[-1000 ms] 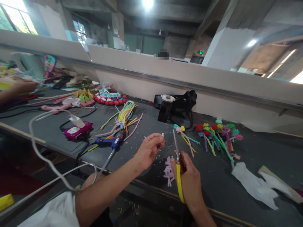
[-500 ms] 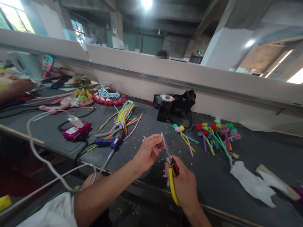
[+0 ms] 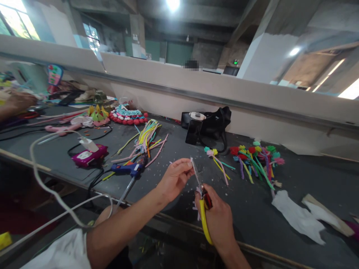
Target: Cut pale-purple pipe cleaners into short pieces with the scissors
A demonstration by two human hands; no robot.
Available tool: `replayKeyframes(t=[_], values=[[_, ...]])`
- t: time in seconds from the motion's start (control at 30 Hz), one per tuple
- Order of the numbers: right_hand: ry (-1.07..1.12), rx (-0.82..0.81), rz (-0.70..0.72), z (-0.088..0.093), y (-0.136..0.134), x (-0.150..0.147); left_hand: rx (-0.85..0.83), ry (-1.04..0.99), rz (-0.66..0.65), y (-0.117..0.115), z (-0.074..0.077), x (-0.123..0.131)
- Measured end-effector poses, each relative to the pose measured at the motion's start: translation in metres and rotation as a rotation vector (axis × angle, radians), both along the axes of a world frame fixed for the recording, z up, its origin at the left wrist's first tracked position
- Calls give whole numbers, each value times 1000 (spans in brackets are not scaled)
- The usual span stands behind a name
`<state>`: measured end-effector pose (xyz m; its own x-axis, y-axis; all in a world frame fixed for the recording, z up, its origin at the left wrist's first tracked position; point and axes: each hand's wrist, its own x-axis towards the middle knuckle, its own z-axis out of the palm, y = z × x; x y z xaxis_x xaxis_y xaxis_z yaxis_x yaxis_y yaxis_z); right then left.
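My left hand pinches a small pale strip between thumb and fingertips above the dark table. My right hand grips yellow-handled scissors, and their blades reach up to the strip at my left fingertips. Under the scissors lies a small pile of pale pink cut pieces, mostly hidden by my right hand.
A blue glue gun and loose coloured strips lie to the left. Finished pompom stems lie to the right, with white gloves beyond. A black bag and a pink box stand further off. Another person's hand works at far left.
My right hand brought the scissors left and up to the strip held by my left hand. The left hand has stayed almost still.
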<state>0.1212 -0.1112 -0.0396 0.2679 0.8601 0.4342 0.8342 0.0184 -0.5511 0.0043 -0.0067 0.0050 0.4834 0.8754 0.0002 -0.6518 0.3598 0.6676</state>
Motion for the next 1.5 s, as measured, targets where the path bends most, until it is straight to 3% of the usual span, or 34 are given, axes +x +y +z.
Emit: replayKeyframes(t=[0.4,0.57,0.67,0.77,0.87,0.97,1.33,1.43,1.5], values=[[119,-41,28,6,0,-2,45,1,-18,2,-4,-1],[166,41,-26,1,5,6,135,220,33,-2,-6,1],[214,103,-58,6,6,10,298,461,101,-8,-8,4],[266,157,-94,14,5,11,600,676,163,-16,-11,6],[326,173,-122,21,5,11,903,797,233,-22,-14,8],[371,176,-132,26,6,10,1086,866,284,-25,-17,8],[324,227,-114,25,14,14,1444,1134,423,-20,-22,4],[373,210,-116,25,15,13,1441,1120,392,-21,-20,4],[435,185,-108,24,15,13,1352,1042,362,-22,-18,4]])
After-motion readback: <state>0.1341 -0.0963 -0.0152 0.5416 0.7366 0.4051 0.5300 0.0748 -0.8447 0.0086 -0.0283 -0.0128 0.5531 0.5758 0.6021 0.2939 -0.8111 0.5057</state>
